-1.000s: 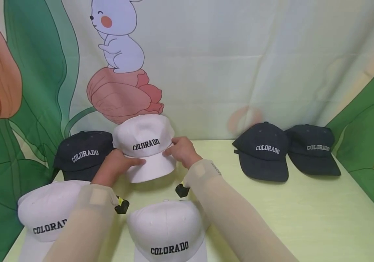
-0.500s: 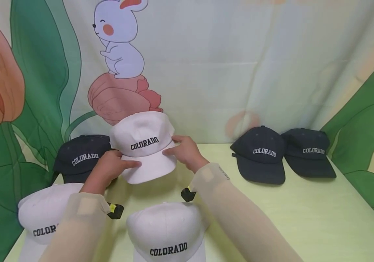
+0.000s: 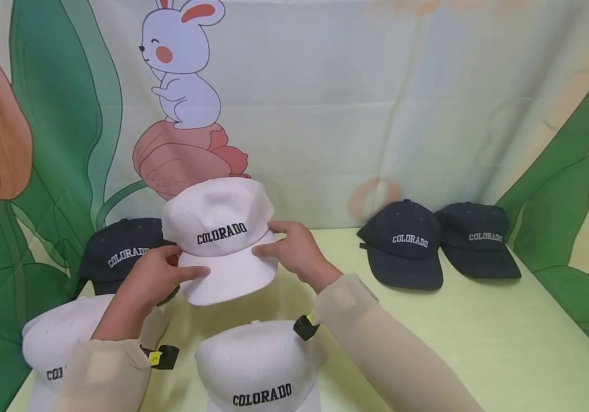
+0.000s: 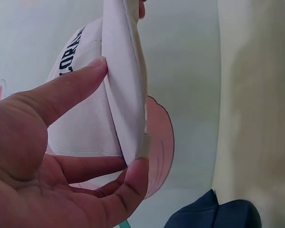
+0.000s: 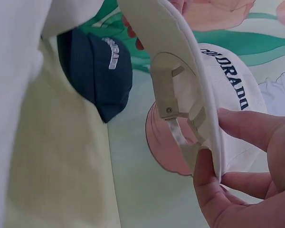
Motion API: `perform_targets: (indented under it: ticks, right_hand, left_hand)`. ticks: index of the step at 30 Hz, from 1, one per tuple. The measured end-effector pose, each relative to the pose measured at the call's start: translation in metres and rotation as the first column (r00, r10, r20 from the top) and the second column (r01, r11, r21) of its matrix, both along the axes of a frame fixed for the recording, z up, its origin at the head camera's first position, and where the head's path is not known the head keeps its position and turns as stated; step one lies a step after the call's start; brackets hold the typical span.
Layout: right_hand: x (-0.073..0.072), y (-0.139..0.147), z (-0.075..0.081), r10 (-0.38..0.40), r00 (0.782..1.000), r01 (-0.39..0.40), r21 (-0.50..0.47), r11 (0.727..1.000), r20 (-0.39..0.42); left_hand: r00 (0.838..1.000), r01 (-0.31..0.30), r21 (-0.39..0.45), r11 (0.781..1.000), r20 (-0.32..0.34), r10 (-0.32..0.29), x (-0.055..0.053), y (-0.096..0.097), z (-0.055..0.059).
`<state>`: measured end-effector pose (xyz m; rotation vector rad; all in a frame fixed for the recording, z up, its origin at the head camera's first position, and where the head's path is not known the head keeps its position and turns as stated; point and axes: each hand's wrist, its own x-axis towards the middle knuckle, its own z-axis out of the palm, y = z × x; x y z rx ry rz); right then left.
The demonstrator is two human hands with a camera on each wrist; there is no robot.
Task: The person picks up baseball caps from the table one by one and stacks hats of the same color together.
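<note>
Fingers of left hand and right hand pinching raised white cap by brim, holding it above surface, not yet set down. Already resting there: two other white caps nearer, three dark caps farther back.

High head view, close wrist views

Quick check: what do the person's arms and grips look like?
The left grip and right grip are bare. The left sleeve and right sleeve are beige, each bearing a paler square. A black block marked yellow sits at each cuff.
</note>
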<state>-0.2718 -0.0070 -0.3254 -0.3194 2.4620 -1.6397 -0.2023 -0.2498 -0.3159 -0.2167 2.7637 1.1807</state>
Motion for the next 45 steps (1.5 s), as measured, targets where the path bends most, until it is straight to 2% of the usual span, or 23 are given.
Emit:
perform_targets:
  ticks: [5, 10, 13, 20, 25, 30, 37, 45]
  right_hand:
    - [0.012, 0.007, -0.001, 0.031, 0.999, -0.031, -0.063, 0.998, 0.007]
    - [0.025, 0.016, -0.003, 0.020, 1.000, -0.020, -0.101, 0.995, 0.000]
    - [0.033, 0.021, -0.005, 0.006, 1.000, -0.008, -0.078, 0.997, -0.019]
    - [0.057, 0.032, -0.010, -0.001, 0.993, 0.008, 0.059, 0.998, -0.115]
    - [0.075, 0.040, -0.009, 0.011, 0.986, 0.006, 0.103, 0.995, -0.165]
    - [0.090, 0.048, -0.013, 0.026, 0.984, -0.005, 0.116, 0.993, -0.178]
    - [0.109, 0.059, -0.021, 0.038, 0.979, -0.015, 0.115, 0.993, -0.199]
    - [0.130, 0.069, -0.035, 0.033, 0.979, -0.014, 0.095, 0.995, -0.202]
  left_hand:
    - [0.998, 0.022, -0.008, 1.000, -0.061, -0.022, 0.016, 0.002, 0.002]
    - [0.998, 0.009, -0.023, 1.000, -0.054, -0.010, 0.030, 0.006, 0.003]
    - [0.999, -0.005, -0.036, 0.999, -0.049, 0.003, 0.039, 0.009, 0.002]
    - [0.998, -0.012, -0.041, 0.999, -0.059, 0.010, 0.059, 0.016, -0.002]
    - [1.000, -0.021, -0.053, 0.998, -0.024, 0.020, 0.071, 0.020, -0.004]
    - [0.999, -0.030, -0.070, 0.997, 0.014, 0.031, 0.082, 0.025, -0.006]
    - [0.999, -0.022, -0.077, 0.997, 0.023, 0.023, 0.095, 0.034, -0.011]
    - [0.990, -0.035, -0.064, 0.997, 0.133, 0.043, 0.105, 0.042, -0.023]
